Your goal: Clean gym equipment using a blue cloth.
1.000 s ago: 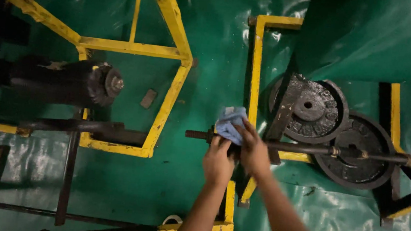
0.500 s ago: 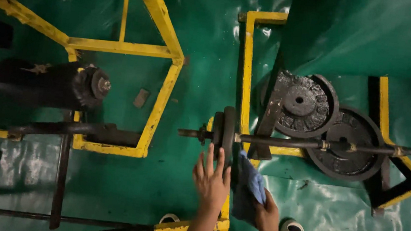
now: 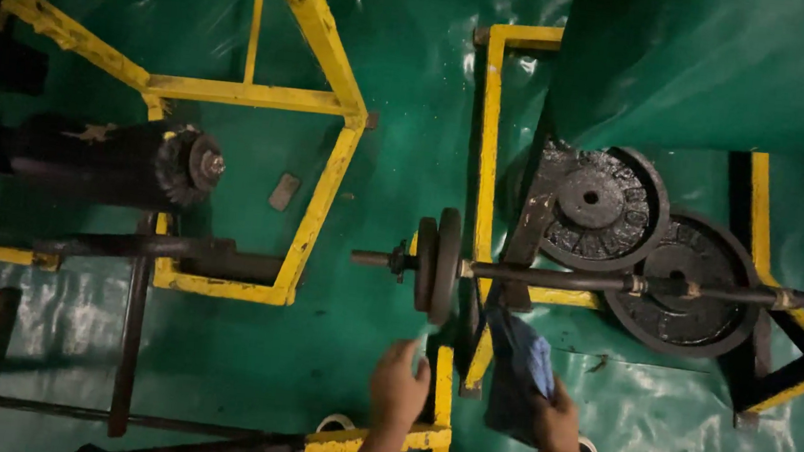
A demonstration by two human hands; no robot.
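A dark barbell bar [image 3: 613, 281] runs across the right half of the head view, with two small black plates [image 3: 438, 264] on its left end. My right hand [image 3: 560, 423] grips a blue cloth [image 3: 521, 370] that hangs just below the bar, right of the plates. My left hand [image 3: 398, 385] is below the plates with fingers curled, holding nothing and clear of the plates.
Two large black weight plates [image 3: 600, 208] lie on the green floor under the bar. Yellow steel frames [image 3: 318, 129] stand left and centre. A black padded roller [image 3: 123, 162] sits at the left. White slippers [image 3: 335, 431] show at the bottom edge.
Both hands have pulled back from the bar end toward me. The cloth went from on top of the bar to hanging below it. The left hand has let go of the plates.
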